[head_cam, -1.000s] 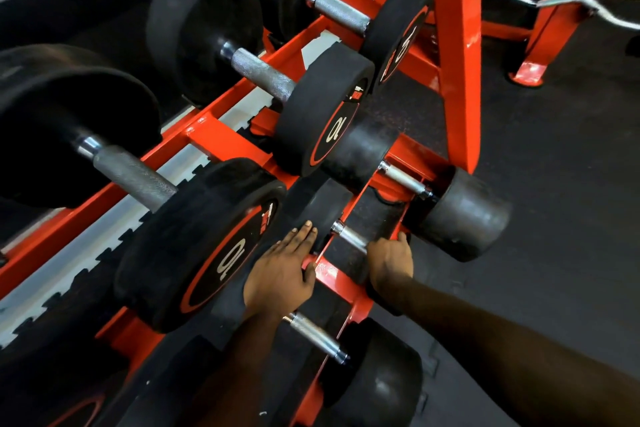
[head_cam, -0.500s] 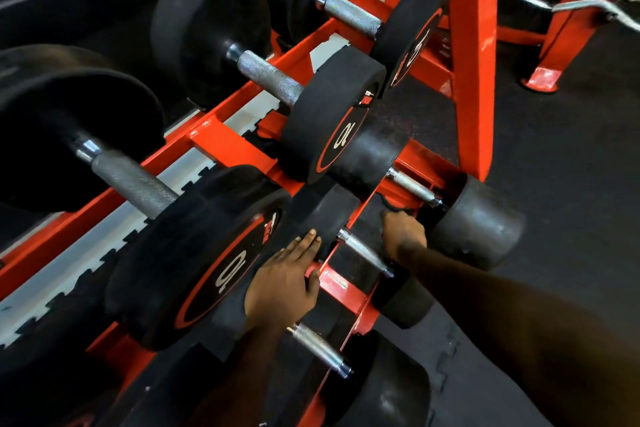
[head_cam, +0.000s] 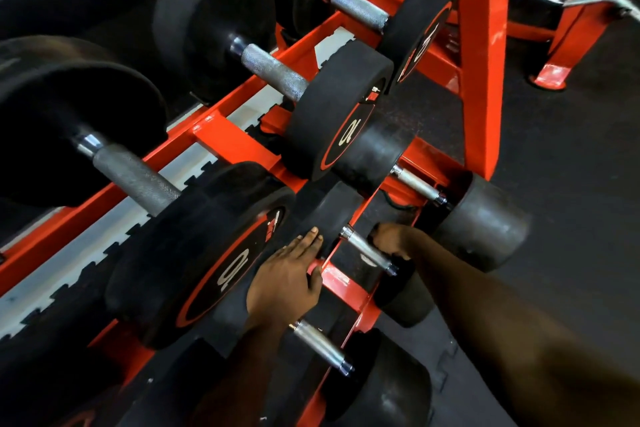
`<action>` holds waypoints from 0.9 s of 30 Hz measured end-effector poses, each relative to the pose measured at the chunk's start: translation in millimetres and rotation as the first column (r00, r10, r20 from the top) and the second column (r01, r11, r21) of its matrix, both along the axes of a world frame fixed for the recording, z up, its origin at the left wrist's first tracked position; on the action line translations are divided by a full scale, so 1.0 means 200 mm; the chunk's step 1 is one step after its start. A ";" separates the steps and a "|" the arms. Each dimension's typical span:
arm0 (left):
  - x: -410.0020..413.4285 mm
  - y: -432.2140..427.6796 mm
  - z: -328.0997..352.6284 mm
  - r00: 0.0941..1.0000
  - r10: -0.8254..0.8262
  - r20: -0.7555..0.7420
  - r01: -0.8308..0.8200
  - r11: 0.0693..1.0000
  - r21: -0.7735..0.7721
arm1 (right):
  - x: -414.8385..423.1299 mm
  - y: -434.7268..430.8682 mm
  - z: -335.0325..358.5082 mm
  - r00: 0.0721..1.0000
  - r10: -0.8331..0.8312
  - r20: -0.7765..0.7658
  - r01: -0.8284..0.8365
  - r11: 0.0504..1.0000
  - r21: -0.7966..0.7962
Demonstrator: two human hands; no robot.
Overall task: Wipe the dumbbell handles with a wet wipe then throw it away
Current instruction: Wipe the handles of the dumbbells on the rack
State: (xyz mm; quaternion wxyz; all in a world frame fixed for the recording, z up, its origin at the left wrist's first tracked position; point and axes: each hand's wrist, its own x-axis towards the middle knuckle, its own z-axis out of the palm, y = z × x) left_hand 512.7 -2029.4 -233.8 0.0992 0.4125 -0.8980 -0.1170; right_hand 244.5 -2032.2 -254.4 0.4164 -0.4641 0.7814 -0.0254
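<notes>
On the lower tier of the red rack (head_cam: 346,282) lie three small dumbbells. My right hand (head_cam: 394,239) is curled against the far side of the middle dumbbell's steel handle (head_cam: 363,246). A small pale patch, apparently the wet wipe (head_cam: 366,258), shows just under that handle; most of it is hidden. My left hand (head_cam: 287,274) rests flat, fingers straight, on that dumbbell's left black head (head_cam: 332,211), with the thumb by the red rail. The lower dumbbells' other handles, the far one (head_cam: 417,184) and the near one (head_cam: 320,347), are untouched.
Three large dumbbells with knurled handles sit on the upper tier, the nearest one's head (head_cam: 207,253) right beside my left hand. A red upright post (head_cam: 481,55) stands behind the rack. Black rubber floor (head_cam: 571,166) lies to the right, with curl bars at the top right.
My right hand left the near end of the middle dumbbell's handle and now sits higher, on its far side. My left hand stayed put. The camera moved slightly closer.
</notes>
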 end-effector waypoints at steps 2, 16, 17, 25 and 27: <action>0.00 0.01 0.01 1.000 0.010 -0.001 -0.010 1.000 -0.003 | -0.01 -0.03 0.01 0.986 0.168 -0.017 -0.168 0.985 0.036; -0.01 0.01 0.03 0.999 0.024 -0.021 -0.024 1.000 0.004 | 0.07 -0.12 0.04 0.999 0.010 0.051 -0.006 0.997 -0.071; 0.00 0.01 0.03 1.000 0.022 -0.012 -0.022 1.000 0.011 | 0.10 -0.08 0.06 0.999 0.046 0.007 -0.046 0.997 -0.064; 0.00 0.00 0.04 1.000 0.006 0.017 -0.007 0.999 0.042 | 0.13 0.01 0.03 0.963 -0.182 -0.197 0.159 0.979 -0.126; 0.00 0.00 0.04 1.000 0.006 0.023 -0.006 0.999 0.033 | 0.21 -0.07 0.07 0.970 -0.189 -0.156 0.148 0.959 -0.240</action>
